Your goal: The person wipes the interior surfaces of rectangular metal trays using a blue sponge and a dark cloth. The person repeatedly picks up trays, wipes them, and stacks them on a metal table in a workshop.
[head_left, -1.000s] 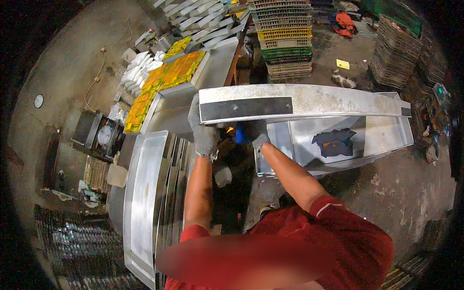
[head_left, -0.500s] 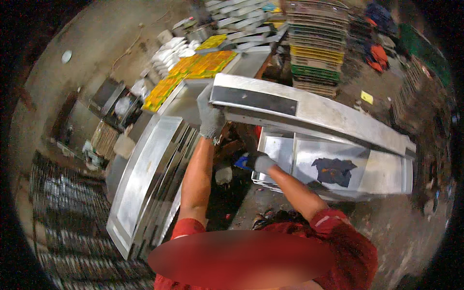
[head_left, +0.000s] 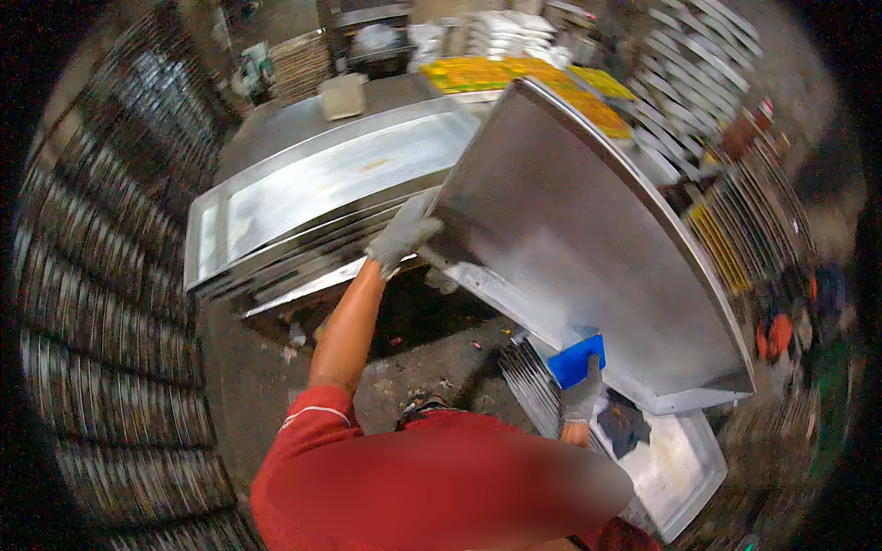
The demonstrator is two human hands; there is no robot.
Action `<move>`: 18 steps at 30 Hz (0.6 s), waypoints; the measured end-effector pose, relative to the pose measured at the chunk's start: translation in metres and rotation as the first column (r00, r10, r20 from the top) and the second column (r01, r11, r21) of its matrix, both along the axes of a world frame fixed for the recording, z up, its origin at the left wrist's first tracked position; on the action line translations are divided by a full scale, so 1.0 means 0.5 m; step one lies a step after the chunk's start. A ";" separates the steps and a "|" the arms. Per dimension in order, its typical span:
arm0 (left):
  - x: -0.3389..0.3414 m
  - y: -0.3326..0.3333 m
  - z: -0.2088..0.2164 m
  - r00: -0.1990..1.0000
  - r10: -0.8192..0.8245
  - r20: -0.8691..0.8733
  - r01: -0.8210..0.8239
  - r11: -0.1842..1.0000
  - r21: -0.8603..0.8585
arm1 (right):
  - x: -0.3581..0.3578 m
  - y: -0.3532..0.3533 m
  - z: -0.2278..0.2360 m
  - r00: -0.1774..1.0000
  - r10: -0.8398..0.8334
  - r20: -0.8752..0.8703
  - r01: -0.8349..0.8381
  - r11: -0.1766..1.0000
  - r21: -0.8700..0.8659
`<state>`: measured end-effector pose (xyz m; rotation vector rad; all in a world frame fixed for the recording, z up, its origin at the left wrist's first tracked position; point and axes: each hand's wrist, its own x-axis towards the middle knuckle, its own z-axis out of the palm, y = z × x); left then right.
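A large shallow metal tray stands tilted before me, its wide inner face turned toward me. Around its left edge closes my left hand, in a grey-white glove. My gloved right hand holds a flat blue scraper near the tray's lower rim; whether its edge touches the metal I cannot tell. Under the tilted tray, at lower right, another metal tray is partly covered, with a dark cloth lying in it. Beyond my left hand lies a stack of similar metal trays.
Tall dark racks of thin slats line the left side. At the back are yellow-orange slabs and white sacks. Crisscrossed metal trays rise at the back right, and another stack stands along the right.
The view has swung right. The tray has tipped, so its inner face now shows instead of its outer side. The right hand has come to the tray's lower rim with the blue scraper.
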<state>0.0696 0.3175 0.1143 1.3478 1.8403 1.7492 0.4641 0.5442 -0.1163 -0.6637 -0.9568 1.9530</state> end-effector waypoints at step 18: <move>-0.174 -1.054 -0.035 0.227 0.972 -0.068 -0.949 0.204 -0.242 | -0.942 -0.454 0.353 0.533 0.679 0.505 -0.843 0.374 0.387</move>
